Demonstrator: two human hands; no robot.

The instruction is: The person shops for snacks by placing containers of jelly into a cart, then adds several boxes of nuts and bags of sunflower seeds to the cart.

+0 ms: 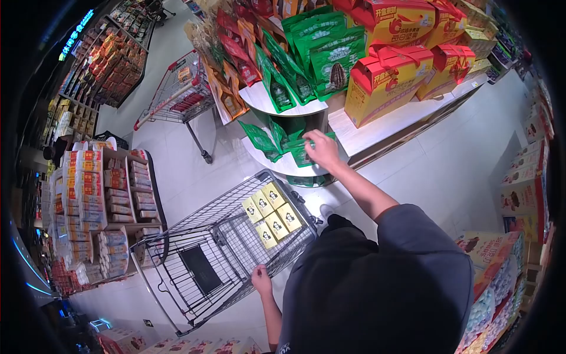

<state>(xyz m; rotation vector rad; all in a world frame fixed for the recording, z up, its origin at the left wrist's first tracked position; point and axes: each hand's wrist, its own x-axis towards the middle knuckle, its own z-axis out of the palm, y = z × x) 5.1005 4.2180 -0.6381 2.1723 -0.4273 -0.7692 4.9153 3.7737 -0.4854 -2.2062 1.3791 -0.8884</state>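
My right hand point(321, 148) reaches to the lower curved shelf point(306, 171), its fingers closed on the top edge of a green snack bag point(302, 154). More green bags point(259, 137) lean beside it on that shelf. My left hand point(260, 279) is by the near side rim of a grey wire shopping cart point(236, 245), fingers curled; whether they grip anything is hidden. Inside the cart, several small yellow boxes point(272, 215) with a dark printed figure sit together at the end nearest the shelf.
Red-and-yellow gift boxes point(386, 85) stand on a low white ledge point(377, 130) at upper right. A red-handled cart point(177, 94) is parked beyond the display. A round rack point(112, 206) of packaged goods stands left; stacked cartons point(522, 189) line the right.
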